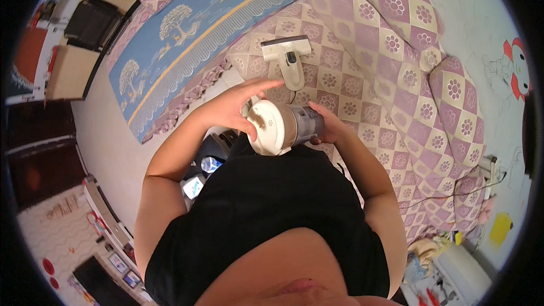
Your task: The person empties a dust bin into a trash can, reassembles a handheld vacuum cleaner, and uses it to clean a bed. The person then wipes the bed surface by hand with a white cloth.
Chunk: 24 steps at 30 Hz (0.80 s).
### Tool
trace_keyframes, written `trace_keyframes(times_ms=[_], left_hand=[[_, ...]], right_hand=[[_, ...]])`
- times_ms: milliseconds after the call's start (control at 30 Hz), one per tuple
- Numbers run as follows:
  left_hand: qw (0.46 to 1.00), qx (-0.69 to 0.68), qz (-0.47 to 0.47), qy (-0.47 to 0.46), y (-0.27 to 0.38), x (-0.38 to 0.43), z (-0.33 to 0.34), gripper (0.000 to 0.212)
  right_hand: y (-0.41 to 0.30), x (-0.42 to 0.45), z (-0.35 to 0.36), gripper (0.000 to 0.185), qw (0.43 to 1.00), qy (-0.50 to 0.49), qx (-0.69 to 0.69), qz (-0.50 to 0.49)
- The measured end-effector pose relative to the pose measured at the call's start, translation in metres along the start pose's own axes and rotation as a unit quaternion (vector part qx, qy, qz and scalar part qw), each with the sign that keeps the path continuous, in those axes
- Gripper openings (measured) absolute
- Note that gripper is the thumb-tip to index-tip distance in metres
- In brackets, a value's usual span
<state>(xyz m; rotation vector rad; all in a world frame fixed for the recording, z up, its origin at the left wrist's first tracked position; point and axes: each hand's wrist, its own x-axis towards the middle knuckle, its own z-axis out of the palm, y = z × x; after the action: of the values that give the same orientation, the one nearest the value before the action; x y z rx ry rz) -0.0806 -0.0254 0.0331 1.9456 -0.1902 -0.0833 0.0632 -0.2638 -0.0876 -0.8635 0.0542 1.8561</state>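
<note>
Held sideways at my waist is a cylindrical appliance point(289, 125) with a cream-white end cap, a beige band and a smoky see-through section. My left hand point(231, 108) wraps the capped end, thumb on its face and fingers stretched out over the top. Around the see-through end curls my right hand point(329, 123), its fingers partly hidden behind it. Beyond my hands, a cream T-shaped handheld vacuum head point(289, 59) with a dark front strip and a black button lies on the checkered bedspread point(335, 76). A thin cord runs from its handle end.
A blue tree-patterned cloth point(187, 38) covers the bed's left part. Bunched quilt point(454, 89) lies along the right wall. At the left are pale floor point(110, 148) and a black chair point(93, 23). Boxes point(194, 187) sit by my left side; a cord point(450, 195) crosses the bedding.
</note>
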Motion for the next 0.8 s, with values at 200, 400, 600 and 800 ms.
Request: trace_keyframes(times_ms=[200, 400, 600, 800], left_hand=[[0.897, -0.354, -0.177, -0.198, -0.118, 0.035, -0.072, 0.091], [0.844, -0.464, -0.262, -0.064, -0.257, 0.047, -0.131, 0.079], [0.794, -0.425, -0.429, 0.066, -0.347, 0.108, -0.154, 0.050], [0.919, -0.258, -0.264, 0.136, -0.425, 0.172, -0.114, 0.048]], right_hand=[[-0.029, 0.103, -0.007, 0.075, 0.991, -0.034, 0.127, 0.037], [-0.073, 0.202, -0.017, 0.077, 0.942, 0.020, 0.287, -0.175], [-0.092, 0.252, -0.050, 0.054, 0.873, 0.405, 0.153, -0.225], [-0.062, 0.249, -0.087, 0.038, 0.782, 0.571, 0.073, -0.237]])
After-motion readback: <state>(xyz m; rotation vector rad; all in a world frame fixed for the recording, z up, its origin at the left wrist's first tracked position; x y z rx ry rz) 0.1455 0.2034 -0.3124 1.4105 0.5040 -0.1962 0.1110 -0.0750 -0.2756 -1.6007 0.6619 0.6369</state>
